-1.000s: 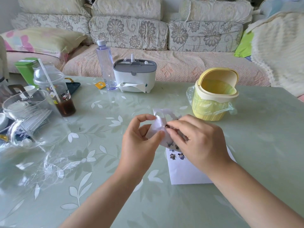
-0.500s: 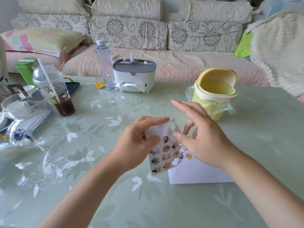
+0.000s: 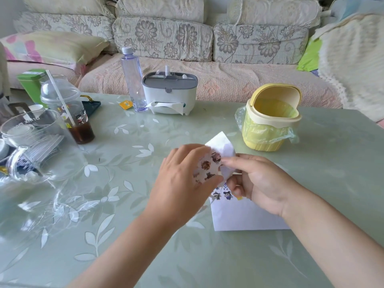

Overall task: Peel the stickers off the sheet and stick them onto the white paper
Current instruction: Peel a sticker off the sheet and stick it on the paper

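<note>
Left grip (image 3: 182,183) curled round the sticker sheet (image 3: 209,165), fingers over the top and thumb under the near edge, back of the hand to the camera. Right grip (image 3: 259,181) pinches the sheet's right edge with index finger and thumb, other fingers folded in; cannot tell if it has a sticker or only the sheet edge. Sheet is bent and held up off the desk (image 3: 187,256) between the two grips, cartoon stickers facing up, a blank white corner poking out past the fingers on the far side.

White paper (image 3: 245,217) lies flat on the desk just beneath and toward the camera from both grips, its far part hidden under the right grip. A few stickers (image 3: 222,194) are already on it near its far left corner.

Desk is pale green with a white leaf pattern. Yellow mini bin (image 3: 270,129) with a plastic liner stands beyond the right grip, lid tipped open. Farther back: grey-and-white tissue box (image 3: 170,96), clear bottle (image 3: 133,80) beside it. Left side: domed cup (image 3: 70,113) with straw and dark drink, clear glass jug (image 3: 37,146), green tin (image 3: 31,80). Floral sofa (image 3: 166,38) runs behind the desk, with a pillow (image 3: 52,46) on its left end.
</note>
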The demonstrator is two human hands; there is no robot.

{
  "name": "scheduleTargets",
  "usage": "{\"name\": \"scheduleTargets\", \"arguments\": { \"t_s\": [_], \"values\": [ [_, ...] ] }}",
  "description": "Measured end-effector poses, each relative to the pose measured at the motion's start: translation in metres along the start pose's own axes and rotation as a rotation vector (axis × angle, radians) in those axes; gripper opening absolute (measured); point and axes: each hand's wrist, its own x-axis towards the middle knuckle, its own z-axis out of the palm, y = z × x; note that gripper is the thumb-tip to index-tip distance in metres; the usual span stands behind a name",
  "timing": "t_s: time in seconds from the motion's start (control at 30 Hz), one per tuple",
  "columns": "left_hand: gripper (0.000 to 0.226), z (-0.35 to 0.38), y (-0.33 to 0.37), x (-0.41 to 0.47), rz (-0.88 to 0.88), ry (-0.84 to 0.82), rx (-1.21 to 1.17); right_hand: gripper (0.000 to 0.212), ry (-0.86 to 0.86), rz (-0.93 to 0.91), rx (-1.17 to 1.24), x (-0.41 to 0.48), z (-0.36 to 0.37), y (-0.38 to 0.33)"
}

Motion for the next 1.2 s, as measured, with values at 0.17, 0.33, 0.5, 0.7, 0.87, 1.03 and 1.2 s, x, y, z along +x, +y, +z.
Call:
{"name": "scheduleTargets", "arguments": {
  "t_s": [0.17,0.33,0.5,0.7,0.87,1.03,1.2],
  "values": [
    [0.012,0.001,0.004,0.000,-0.185,-0.076,-0.191,0.031,-0.086,0.041,0.075,-0.001,-0.002,0.000],
    [0.006,-0.005,0.003,0.004,-0.281,-0.181,-0.272,0.035,0.070,-0.006,-0.146,0.001,0.000,0.004],
    [0.022,-0.007,-0.001,0.004,-0.312,-0.270,-0.151,0.042,0.434,-0.914,-1.035,0.003,-0.011,0.011],
    [0.020,-0.010,0.002,0.004,-0.283,-0.305,-0.185,0.013,0.345,-1.295,-1.270,0.006,-0.012,0.010],
    [0.025,-0.008,-0.002,0.003,-0.270,-0.338,-0.186,0.013,0.304,-1.293,-1.371,0.006,-0.011,0.009],
    [0.030,-0.006,-0.003,0.002,-0.257,-0.354,-0.173,0.019,0.285,-1.314,-1.477,0.005,-0.009,0.009],
    [0.031,-0.007,-0.004,0.002,-0.268,-0.378,-0.178,0.022,0.302,-1.345,-1.505,0.004,-0.008,0.012]
  ]
}}
